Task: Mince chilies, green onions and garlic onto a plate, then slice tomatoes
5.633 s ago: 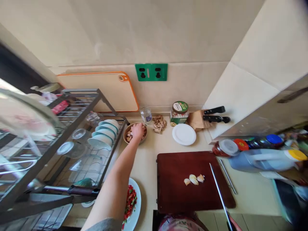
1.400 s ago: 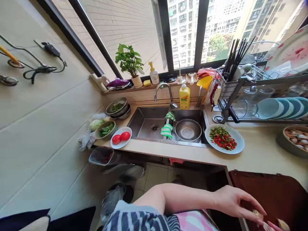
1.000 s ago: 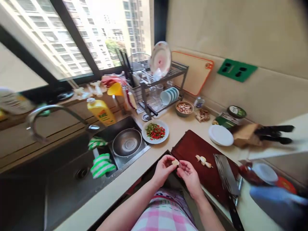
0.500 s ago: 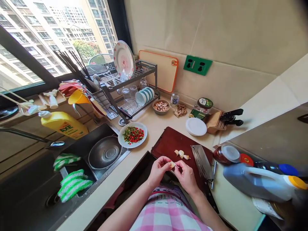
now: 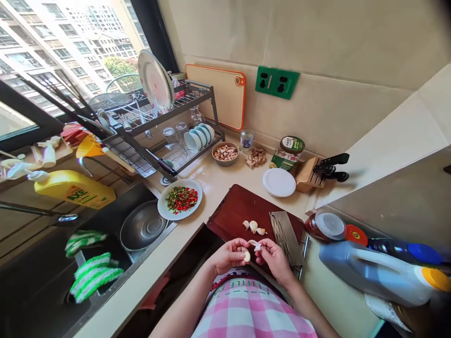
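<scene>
Between the thumb and fingers of my left hand (image 5: 229, 256) is a pale peeled garlic clove (image 5: 247, 257). My right hand (image 5: 274, 259) pinches a papery strip of garlic skin (image 5: 256, 244), just right of the clove. Both hands are held over the near edge of a dark red cutting board (image 5: 235, 206). Several unpeeled garlic cloves (image 5: 253, 227) lie on the board beyond my fingers. A cleaver (image 5: 286, 237) rests flat along the board's right side.
Left of the board stands a plate (image 5: 162, 206) of chopped red and green chillies. Behind are a bowl (image 5: 225, 162) of garlic, ginger (image 5: 256, 157), white plates (image 5: 279, 182) and a knife block (image 5: 309, 174). Bottles, including a large jug (image 5: 373, 267), crowd the right; the sink (image 5: 38, 281) is left.
The skin has come away from the clove; my right hand now holds it apart while my left keeps the bare clove. The view has shifted slightly right.
</scene>
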{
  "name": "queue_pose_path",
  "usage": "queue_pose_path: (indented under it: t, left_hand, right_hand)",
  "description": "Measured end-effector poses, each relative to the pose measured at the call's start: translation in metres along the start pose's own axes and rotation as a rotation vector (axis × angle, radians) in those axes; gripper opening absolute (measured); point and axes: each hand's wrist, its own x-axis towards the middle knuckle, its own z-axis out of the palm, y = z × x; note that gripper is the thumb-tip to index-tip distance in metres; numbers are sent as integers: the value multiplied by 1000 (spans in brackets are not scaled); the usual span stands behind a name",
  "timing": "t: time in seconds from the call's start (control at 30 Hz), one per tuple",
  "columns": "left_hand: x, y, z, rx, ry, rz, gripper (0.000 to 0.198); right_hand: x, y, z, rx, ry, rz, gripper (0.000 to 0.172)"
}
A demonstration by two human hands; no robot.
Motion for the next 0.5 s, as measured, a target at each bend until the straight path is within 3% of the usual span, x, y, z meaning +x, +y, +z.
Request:
queue_pose_path:
  t: [0.1,0.2,0.27,0.33,0.5]
  left_hand:
    - [16,18,-8,343,157,110,28]
    - [34,46,-11,990,327,266,10]
    - [44,61,-9,1392,312,312,11]
    - [51,67,-3,1653,262,351,15]
    - [66,55,7,1953,184,453,13]
  right_hand:
    - [2,2,-10,56,99,4,34]
    - [-3,4,-19,46,115,15,36]
    - [-8,8,-24,16,121,12,38]
    - [-12,13,-27,1,143,5,40]
    - [-16,21,-33,23,166,28,43]
